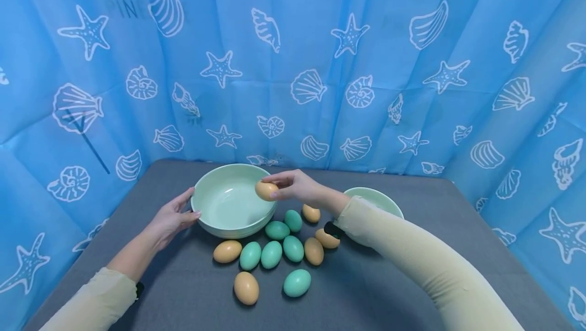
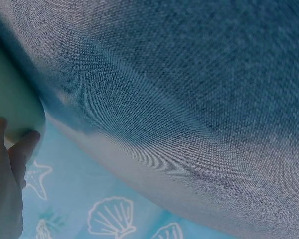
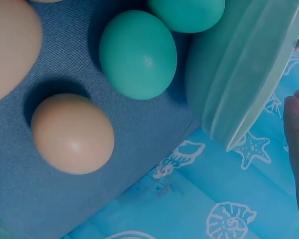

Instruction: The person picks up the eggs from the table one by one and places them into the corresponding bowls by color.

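Observation:
My left hand (image 1: 171, 221) holds the near-left side of a large pale green bowl (image 1: 220, 230), thumb and fingers spread at its rim. In the left wrist view, fingertips touch the wall of the bowl (image 2: 12, 94). Over the bowl's right rim, my right hand (image 1: 297, 187) pinches a light brown egg (image 1: 265, 191) between thumb and fingers. The right wrist view shows only part of this hand's fingers (image 3: 296, 129) beside the bowl (image 3: 239, 74); the held egg is out of that view. No eggs show inside the large bowl.
Several green eggs (image 1: 271, 254) and several brown eggs (image 1: 246, 288) lie on the grey tabletop (image 1: 183, 295) in front of the bowl. A second pale green bowl (image 1: 376, 199) stands at right, partly hidden by my right sleeve (image 1: 403, 249). A blue curtain (image 1: 284, 66) hangs behind.

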The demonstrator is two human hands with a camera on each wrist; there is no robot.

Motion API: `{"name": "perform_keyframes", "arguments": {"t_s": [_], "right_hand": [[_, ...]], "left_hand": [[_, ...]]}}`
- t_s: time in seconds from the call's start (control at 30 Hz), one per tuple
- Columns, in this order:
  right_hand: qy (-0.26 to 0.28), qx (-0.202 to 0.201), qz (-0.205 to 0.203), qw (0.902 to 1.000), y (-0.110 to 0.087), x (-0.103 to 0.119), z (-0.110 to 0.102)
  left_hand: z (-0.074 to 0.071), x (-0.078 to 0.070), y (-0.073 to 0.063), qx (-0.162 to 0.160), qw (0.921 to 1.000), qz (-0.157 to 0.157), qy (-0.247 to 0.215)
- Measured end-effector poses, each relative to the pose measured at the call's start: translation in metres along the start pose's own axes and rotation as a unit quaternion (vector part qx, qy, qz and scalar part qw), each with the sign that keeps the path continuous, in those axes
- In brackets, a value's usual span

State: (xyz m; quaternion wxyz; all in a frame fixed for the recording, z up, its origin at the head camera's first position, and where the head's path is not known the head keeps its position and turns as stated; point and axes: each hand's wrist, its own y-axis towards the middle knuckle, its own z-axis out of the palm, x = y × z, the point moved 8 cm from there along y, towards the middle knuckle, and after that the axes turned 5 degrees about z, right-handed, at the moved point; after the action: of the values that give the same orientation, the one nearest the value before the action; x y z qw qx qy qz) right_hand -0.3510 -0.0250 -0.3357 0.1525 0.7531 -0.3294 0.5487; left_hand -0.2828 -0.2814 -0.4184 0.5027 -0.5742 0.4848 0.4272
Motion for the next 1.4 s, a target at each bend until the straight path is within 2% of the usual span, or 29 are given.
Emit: {"name": "perform_keyframes", "arguments": {"t_s": [0.27,0.67,1.17,1.4], "right_hand": [[0.017,0.008,0.008,0.9998,0.012,-0.005,0.011],[0.033,0.013,0.038,0.9987,0.033,-0.009,0.028],[0.018,-0.006,0.070,0.9974,0.057,-0.016,0.039],[0.033,-0.005,0.085,0.9958,0.069,-0.022,0.044]], "left_hand": [[0.000,0.002,0.000,-0.007,1.0000,0.002,0.004],[-0.002,0.001,0.000,0.000,1.0000,0.002,0.001],[-0.002,-0.002,-0.001,-0.005,1.0000,0.002,0.004],[-0.002,-0.001,-0.001,-0.011,0.9999,0.000,0.004]]}}
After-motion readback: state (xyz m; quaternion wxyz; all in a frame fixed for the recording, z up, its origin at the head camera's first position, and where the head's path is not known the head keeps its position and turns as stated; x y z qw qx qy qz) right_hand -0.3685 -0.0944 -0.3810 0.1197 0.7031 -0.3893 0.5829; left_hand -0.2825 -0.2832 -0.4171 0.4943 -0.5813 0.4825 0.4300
